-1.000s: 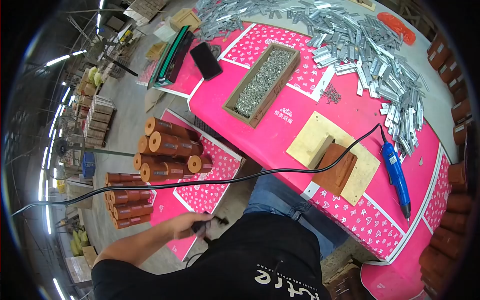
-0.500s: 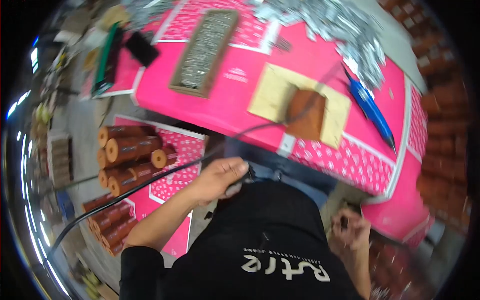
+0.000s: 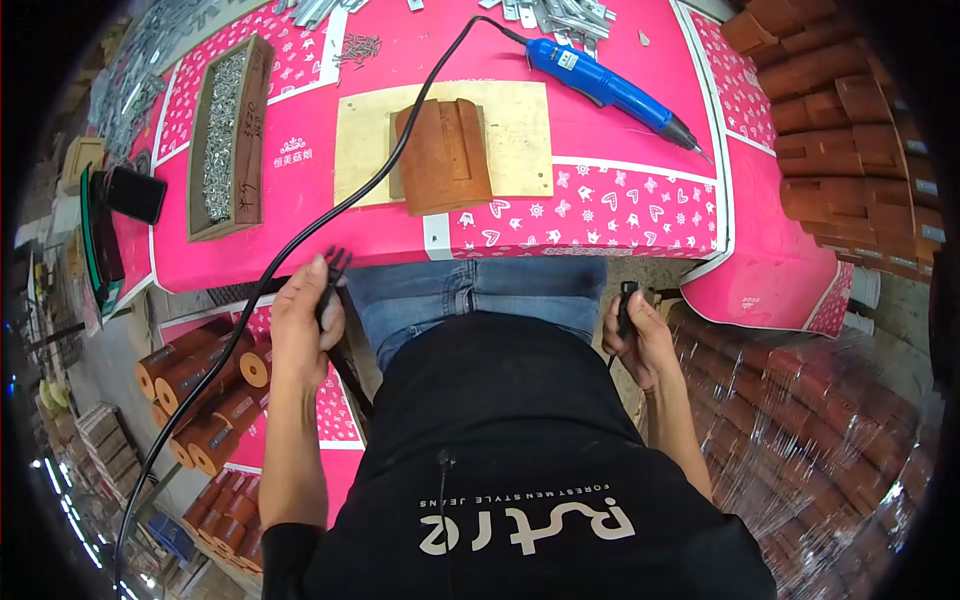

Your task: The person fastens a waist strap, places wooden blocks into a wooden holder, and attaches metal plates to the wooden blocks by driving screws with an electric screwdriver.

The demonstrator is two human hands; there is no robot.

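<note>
"What are the hands doing on your screen?"

"I see the left hand (image 3: 303,320) with thumb and fingers wrapped round a black pronged piece (image 3: 333,275), prongs sticking out above the fingers, near the front edge of the worktop (image 3: 620,140)."

"And the right?"

"The right hand (image 3: 647,342) is pinching a small black connector (image 3: 627,306) beside the jeans (image 3: 415,300). A thin dark lead shows under that hand; I can't tell from here whether it joins the connector."

"Where's the brown block?"

"On the wooden board (image 3: 522,140), apart from both hands. In my view a black cable (image 3: 300,240) crosses the left edge of the block (image 3: 442,155); whether it touches, I can't say. The cable runs from the blue driver (image 3: 608,90) and down past the left hand."

"The driver itself?"

"Lying right of the board, tip towards the near right. At the left I have a long tray (image 3: 250,140) of screws (image 3: 222,130)."
</note>
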